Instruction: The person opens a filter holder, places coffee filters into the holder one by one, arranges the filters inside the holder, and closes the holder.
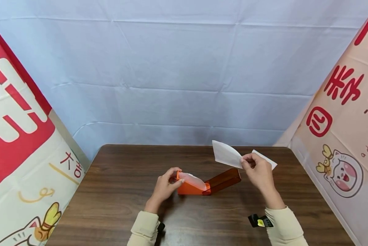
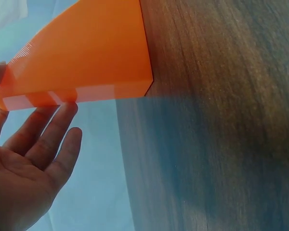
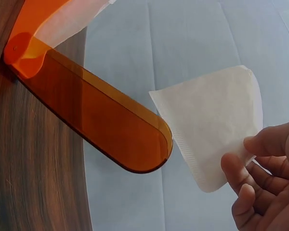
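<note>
On the table stands an orange plastic filter box (image 1: 192, 189), its see-through amber lid (image 1: 224, 181) swung down to the right. White paper filters (image 1: 194, 180) fill it. My left hand (image 1: 166, 186) grips the box's left end, thumb on the near side and fingers behind. In the left wrist view, fingertips touch the orange end wall (image 2: 94, 92). Above the lid, my right hand (image 1: 259, 171) pinches a white coffee filter (image 1: 227, 154) between thumb and fingers. The right wrist view shows this filter's (image 3: 212, 120) crimped edge beside the lid's rounded tip.
Another white paper piece (image 1: 268, 159) shows behind the right hand; I cannot tell whether it lies on the table. The dark wooden table (image 1: 125, 164) ends at a pale cloth backdrop (image 1: 171, 102). Printed banners hang on both sides.
</note>
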A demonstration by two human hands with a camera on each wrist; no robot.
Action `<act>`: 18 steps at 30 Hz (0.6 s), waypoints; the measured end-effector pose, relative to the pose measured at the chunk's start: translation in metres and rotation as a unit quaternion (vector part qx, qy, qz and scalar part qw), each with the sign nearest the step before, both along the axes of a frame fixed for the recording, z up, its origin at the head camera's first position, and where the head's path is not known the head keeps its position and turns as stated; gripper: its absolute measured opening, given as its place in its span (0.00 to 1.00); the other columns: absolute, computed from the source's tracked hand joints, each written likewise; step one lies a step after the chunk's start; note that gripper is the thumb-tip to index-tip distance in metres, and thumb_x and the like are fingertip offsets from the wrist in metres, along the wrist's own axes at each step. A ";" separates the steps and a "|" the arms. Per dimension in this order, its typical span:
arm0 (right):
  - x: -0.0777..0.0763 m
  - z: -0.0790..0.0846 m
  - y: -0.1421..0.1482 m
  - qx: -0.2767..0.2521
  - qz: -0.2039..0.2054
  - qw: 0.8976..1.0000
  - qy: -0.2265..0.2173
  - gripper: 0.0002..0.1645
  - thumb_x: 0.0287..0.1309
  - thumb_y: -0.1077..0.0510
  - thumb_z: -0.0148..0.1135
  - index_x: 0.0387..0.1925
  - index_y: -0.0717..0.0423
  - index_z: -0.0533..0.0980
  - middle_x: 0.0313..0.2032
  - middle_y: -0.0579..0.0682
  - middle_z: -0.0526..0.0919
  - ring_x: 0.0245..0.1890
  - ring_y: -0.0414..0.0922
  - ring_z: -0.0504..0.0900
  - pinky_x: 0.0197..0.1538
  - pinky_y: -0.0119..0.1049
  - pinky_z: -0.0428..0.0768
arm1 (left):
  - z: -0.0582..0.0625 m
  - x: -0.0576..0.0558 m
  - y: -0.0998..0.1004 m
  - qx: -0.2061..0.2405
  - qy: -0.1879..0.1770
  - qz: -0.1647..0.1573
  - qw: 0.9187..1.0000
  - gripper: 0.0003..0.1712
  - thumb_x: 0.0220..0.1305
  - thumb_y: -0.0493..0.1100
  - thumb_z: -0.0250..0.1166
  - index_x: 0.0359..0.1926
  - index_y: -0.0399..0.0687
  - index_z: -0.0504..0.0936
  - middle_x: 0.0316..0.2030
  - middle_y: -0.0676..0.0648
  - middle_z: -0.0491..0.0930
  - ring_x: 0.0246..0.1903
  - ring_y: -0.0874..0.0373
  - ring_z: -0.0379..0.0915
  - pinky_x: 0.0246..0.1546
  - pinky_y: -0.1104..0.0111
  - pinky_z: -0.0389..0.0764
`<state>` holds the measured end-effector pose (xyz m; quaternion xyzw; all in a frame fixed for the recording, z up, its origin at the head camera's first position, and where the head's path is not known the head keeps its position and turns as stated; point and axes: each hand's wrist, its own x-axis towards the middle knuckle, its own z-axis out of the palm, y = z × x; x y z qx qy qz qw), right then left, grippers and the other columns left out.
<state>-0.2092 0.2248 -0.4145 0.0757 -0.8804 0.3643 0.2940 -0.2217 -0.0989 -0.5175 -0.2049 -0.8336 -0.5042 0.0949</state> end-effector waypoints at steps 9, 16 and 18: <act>0.001 0.001 -0.005 -0.015 0.020 0.999 -0.021 0.03 0.49 0.68 0.67 0.27 0.61 0.79 0.22 0.49 0.79 0.19 0.36 0.72 0.22 0.24 0.68 | 0.000 0.000 0.000 0.003 -0.011 -0.003 1.000 0.21 0.56 0.46 0.68 0.50 0.49 0.75 0.35 0.54 0.79 0.31 0.59 0.77 0.33 0.67 0.79; 0.003 0.003 -0.011 -0.021 0.041 0.998 -0.043 0.04 0.52 0.63 0.67 0.29 0.61 0.80 0.22 0.46 0.80 0.21 0.38 0.74 0.22 0.28 0.70 | -0.002 0.000 0.000 -0.002 -0.013 -0.002 1.000 0.22 0.56 0.47 0.68 0.51 0.46 0.75 0.35 0.54 0.79 0.31 0.60 0.77 0.33 0.66 0.79; 0.003 0.003 -0.013 -0.022 0.048 0.997 -0.051 0.04 0.52 0.63 0.67 0.30 0.60 0.80 0.23 0.46 0.80 0.21 0.39 0.75 0.22 0.29 0.71 | -0.002 0.000 0.000 -0.003 -0.012 0.000 1.000 0.22 0.56 0.47 0.68 0.51 0.46 0.75 0.34 0.54 0.79 0.31 0.60 0.77 0.33 0.66 0.79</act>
